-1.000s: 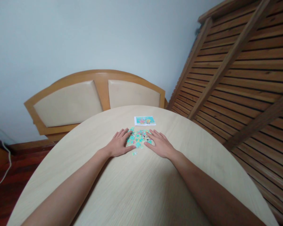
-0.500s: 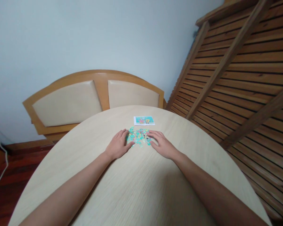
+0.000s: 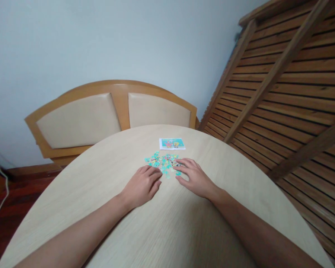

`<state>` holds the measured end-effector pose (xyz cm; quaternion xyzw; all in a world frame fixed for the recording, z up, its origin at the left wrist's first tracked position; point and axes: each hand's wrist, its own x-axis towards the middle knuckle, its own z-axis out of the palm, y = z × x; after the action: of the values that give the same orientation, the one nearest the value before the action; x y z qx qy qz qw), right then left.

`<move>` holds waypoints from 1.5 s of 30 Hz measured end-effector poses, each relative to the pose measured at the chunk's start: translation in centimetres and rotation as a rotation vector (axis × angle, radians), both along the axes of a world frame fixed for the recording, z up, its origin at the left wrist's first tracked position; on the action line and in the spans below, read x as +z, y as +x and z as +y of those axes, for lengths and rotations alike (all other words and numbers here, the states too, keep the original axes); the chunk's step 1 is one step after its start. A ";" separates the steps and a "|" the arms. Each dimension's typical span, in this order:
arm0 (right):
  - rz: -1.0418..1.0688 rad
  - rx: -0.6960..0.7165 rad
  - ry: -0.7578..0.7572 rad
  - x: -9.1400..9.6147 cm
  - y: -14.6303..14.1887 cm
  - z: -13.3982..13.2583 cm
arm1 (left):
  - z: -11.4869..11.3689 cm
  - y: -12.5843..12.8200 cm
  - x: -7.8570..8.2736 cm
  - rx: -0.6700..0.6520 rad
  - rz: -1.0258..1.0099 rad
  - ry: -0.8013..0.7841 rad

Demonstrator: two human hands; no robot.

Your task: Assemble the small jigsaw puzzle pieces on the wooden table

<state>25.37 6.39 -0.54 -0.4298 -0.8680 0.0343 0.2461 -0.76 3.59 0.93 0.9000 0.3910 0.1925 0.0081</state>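
Note:
A small heap of turquoise jigsaw pieces [image 3: 162, 162] lies on a round pale wooden table [image 3: 167, 223]. My left hand [image 3: 142, 185] rests palm down just left of and below the heap, fingers together and lightly bent, holding nothing. My right hand [image 3: 194, 177] lies flat on the heap's right side, its spread fingertips touching the nearest pieces. A small printed picture card [image 3: 172, 143] sits beyond the heap.
A wooden headboard with two beige padded panels [image 3: 111, 115] leans against the pale blue wall behind the table. A slatted wooden bed frame [image 3: 290, 93] stands tilted at the right. A white cable [image 3: 2, 193] runs over the dark red floor at the left.
Both hands have drawn back toward me from the sides of the heap; the left hand now lies clear below it. The pieces sit more spread to the left.

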 end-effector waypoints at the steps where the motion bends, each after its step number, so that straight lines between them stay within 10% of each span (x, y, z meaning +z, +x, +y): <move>1: 0.018 -0.033 0.005 -0.1 0.0 -0.1 | 0.0 -0.1 0.0 -0.002 0.005 -0.004; 20: 0.073 -0.289 -0.009 -0.6 -0.3 -0.8 | -0.5 0.0 0.7 -0.329 -0.064 -0.078; 32: 0.085 -0.078 0.047 -0.4 0.1 -0.4 | -0.1 0.0 0.6 -0.268 -0.109 -0.073; 39: 0.092 -0.015 0.030 -0.5 0.1 -0.3 | 1.3 -0.8 -0.7 0.059 -0.106 0.014; 45: 0.090 0.001 0.015 -0.5 0.1 -0.3 | 1.4 -0.8 -0.5 -0.006 -0.026 -0.024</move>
<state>25.48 6.07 -1.01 -0.4254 -0.8565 0.0476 0.2882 -1.56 5.00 0.47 0.8983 0.3906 0.1995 0.0247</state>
